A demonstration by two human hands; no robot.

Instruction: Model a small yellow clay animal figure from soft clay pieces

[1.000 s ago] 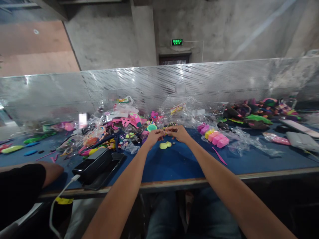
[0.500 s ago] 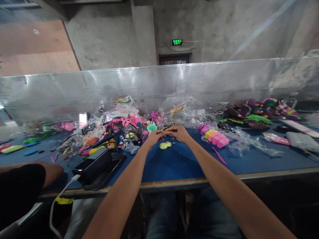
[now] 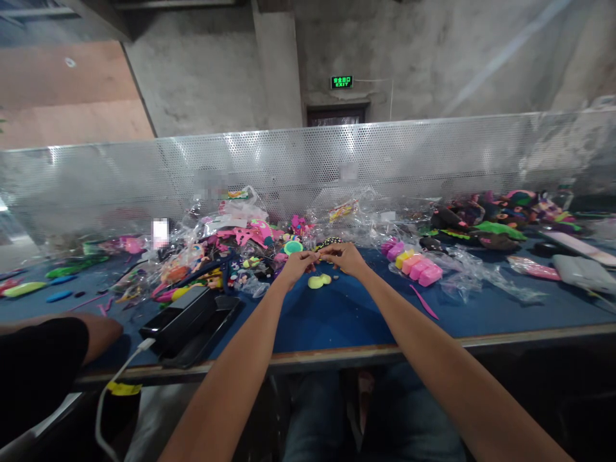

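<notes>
My left hand (image 3: 301,264) and my right hand (image 3: 345,258) meet above the blue table, fingertips pinched together. Whatever lies between the fingertips is too small to make out. Just below them rests a pale yellow-green piece with two rounded lobes (image 3: 319,281), touched by neither hand. A tiny grey bit (image 3: 335,277) lies to its right. Behind my left hand is a round green disc with a yellow rim (image 3: 293,247). A dark dotted item (image 3: 331,242) shows partly behind my fingers.
A black case (image 3: 192,327) with a white cable stands left of my left forearm. Colourful pieces in clear plastic bags (image 3: 231,237) are heaped behind it. To the right lie a row of coloured blocks (image 3: 418,266) and a pink tool (image 3: 424,301). Another person's arm (image 3: 103,333) rests at far left.
</notes>
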